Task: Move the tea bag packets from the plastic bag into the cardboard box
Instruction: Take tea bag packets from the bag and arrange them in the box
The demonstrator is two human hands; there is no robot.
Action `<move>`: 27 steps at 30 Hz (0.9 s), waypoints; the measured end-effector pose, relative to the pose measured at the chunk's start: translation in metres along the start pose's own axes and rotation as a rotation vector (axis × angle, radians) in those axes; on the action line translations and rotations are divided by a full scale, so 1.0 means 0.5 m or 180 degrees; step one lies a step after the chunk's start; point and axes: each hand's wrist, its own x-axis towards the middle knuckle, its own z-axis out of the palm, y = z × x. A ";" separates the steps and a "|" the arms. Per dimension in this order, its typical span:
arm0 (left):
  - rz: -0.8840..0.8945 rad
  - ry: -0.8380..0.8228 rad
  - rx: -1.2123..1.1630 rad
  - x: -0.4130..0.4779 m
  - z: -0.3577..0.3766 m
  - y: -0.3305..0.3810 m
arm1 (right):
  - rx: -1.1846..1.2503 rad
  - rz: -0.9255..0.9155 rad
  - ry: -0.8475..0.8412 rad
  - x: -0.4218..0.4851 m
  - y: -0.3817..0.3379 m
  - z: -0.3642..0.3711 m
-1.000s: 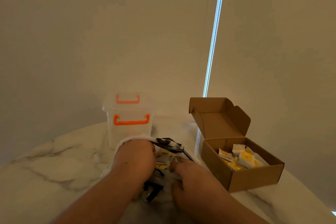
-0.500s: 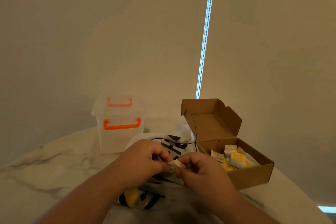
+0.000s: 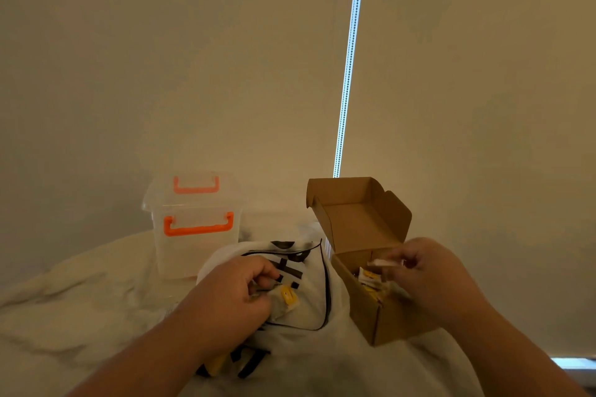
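Note:
A white plastic bag (image 3: 309, 271) with black print lies in front of me on the marble table. My left hand (image 3: 232, 296) rests on it, fingers closed on a tea bag packet (image 3: 288, 296) with a yellow label at the bag's mouth. To the right stands the brown cardboard box (image 3: 364, 309), lid flipped up, with several yellow-and-white packets (image 3: 369, 279) inside. My right hand (image 3: 422, 274) hovers over the box opening and pinches a small white packet (image 3: 385, 263) between thumb and fingers.
A clear plastic storage tub (image 3: 193, 226) with orange handles stands behind the bag at the left. A beige blind with a bright gap (image 3: 348, 74) closes off the back. The table's edge curves past the box on the right.
My right hand has swung right from over the bag to above the box with a white packet. My left hand has dropped onto the bag and closed on another packet.

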 end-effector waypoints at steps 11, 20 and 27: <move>0.0086 0.0103 0.0299 0.008 0.008 -0.008 | 0.0410 0.0154 0.0264 0.000 0.000 0.001; -0.0091 0.0156 0.0691 0.018 0.014 -0.006 | 0.0290 -0.1614 -0.0359 -0.112 -0.152 0.056; 0.0099 0.0198 0.1391 0.028 0.054 -0.028 | -0.0528 -0.0897 -0.1583 -0.053 -0.161 0.155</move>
